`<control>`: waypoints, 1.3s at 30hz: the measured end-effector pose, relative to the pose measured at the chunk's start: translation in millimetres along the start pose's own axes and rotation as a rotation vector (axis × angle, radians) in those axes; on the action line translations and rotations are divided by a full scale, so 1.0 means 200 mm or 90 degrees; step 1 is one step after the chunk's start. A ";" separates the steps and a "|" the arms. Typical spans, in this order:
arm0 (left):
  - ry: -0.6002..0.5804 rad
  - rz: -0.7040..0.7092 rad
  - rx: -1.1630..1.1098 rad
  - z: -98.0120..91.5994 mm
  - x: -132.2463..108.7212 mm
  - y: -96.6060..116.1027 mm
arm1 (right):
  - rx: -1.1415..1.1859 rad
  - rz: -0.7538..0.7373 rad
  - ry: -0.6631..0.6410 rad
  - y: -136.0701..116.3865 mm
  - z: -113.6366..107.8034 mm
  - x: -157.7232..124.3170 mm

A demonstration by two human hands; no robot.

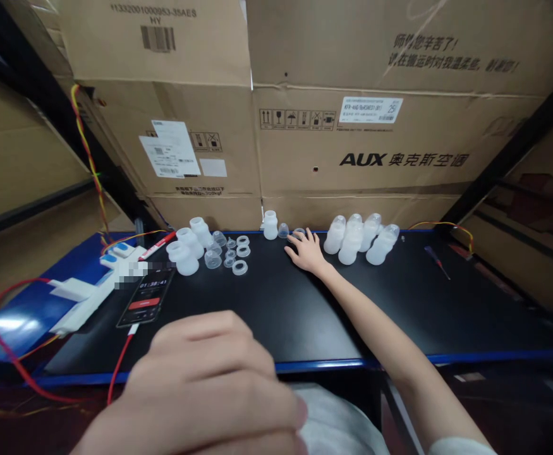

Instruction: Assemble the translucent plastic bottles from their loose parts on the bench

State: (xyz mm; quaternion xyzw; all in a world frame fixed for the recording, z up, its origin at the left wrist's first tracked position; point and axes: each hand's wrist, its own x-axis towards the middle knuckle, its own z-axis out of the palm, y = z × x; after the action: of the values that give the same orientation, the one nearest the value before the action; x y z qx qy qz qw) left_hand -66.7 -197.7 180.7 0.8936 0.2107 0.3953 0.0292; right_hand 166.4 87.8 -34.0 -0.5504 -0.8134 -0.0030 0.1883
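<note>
My left hand (210,392) is large and close to the camera, its fingers curled; whatever they may hold is hidden. Out over the black mat, my right hand (307,251) has its fingers spread, the tips at a pale collar ring (299,232). Just left of it stand a clear dome cap (283,230) and an open white baby bottle (270,225). Several capped bottles (351,245) stand to the right of that hand. On the left are three open bottles (184,258), clear caps (213,257), small nipples (230,254) and collar rings (240,268).
A phone (146,296) with a red cable lies at the left beside a white power strip (100,287). A red marker (157,245) rests near the strip. A small screwdriver (437,262) lies at the right. Cardboard (299,151) walls the back; black posts rise on both sides.
</note>
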 end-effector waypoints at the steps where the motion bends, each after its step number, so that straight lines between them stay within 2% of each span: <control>1: -0.045 0.026 -0.002 0.03 0.04 -0.03 | 0.001 -0.010 0.002 0.00 0.00 0.00; 2: 0.007 0.026 0.029 0.09 0.08 -0.07 | 0.004 -0.019 0.003 0.00 0.00 0.01; 4: 0.160 0.017 0.100 0.24 0.13 -0.23 | 0.006 -0.034 0.007 0.01 -0.01 0.02; 6: 0.197 -0.026 0.172 0.44 0.13 -0.46 | -0.002 -0.037 0.018 0.01 -0.03 0.02; 8: 0.177 -0.123 0.232 0.63 0.08 -0.71 | -0.012 -0.037 0.028 0.01 -0.04 0.01; 10: 0.127 -0.225 0.231 0.79 0.00 -0.92 | -0.011 -0.046 0.038 0.02 -0.06 -0.01; 12: 0.075 -0.279 0.225 0.89 -0.09 -1.06 | 0.003 -0.067 0.054 0.01 -0.07 -0.04; 14: 0.013 -0.289 0.229 0.94 -0.15 -1.13 | 0.029 -0.092 0.071 0.00 -0.08 -0.06; 17: -0.001 -0.319 0.217 0.93 -0.19 -1.17 | 0.125 -0.140 0.082 -0.03 -0.09 -0.08; 19: -0.009 -0.327 0.194 0.92 -0.19 -1.17 | 0.258 -0.156 0.061 -0.06 -0.08 -0.09; 24: -0.098 -0.376 0.097 0.93 -0.19 -1.15 | 0.614 -0.080 -0.032 -0.10 -0.06 -0.11; 26: -0.096 -0.404 0.080 0.94 -0.19 -1.14 | 0.699 -0.048 -0.052 -0.10 -0.05 -0.11; 32: -0.013 -0.459 0.033 0.94 -0.20 -1.14 | 0.833 0.107 0.072 -0.06 -0.07 -0.06; 35: 0.033 -0.479 -0.046 0.95 -0.20 -1.14 | 0.891 0.132 0.050 -0.03 -0.11 -0.05; 39: 0.148 -0.535 -0.214 0.97 -0.18 -1.14 | 0.874 0.089 0.007 -0.01 -0.15 -0.12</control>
State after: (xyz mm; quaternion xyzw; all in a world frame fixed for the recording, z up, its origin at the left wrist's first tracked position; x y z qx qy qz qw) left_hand -28.6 16.7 -27.3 0.6638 0.4893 0.4751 0.3071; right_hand 181.3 60.1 -13.8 -0.3574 -0.5929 0.5223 0.4980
